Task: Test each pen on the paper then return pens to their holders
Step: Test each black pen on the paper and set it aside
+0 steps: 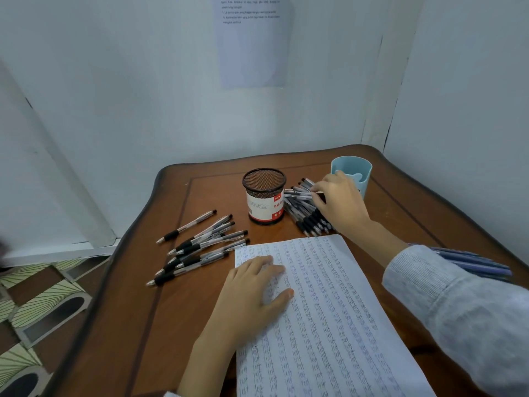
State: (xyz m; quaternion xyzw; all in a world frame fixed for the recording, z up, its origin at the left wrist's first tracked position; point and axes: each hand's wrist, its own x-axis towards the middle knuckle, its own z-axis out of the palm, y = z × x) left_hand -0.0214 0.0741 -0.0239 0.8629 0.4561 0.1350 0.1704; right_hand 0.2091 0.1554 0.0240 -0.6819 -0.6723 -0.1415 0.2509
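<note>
While fingers seemingly touch, pens (307, 209) underlie right hand (339, 203).

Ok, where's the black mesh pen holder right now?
The mesh holder stands upright at the table's far middle, left of the blue cup, beside the pens under the right hand.

Mesh holder (264, 196) behind paper (315, 310); cup (355, 170) right.
</note>
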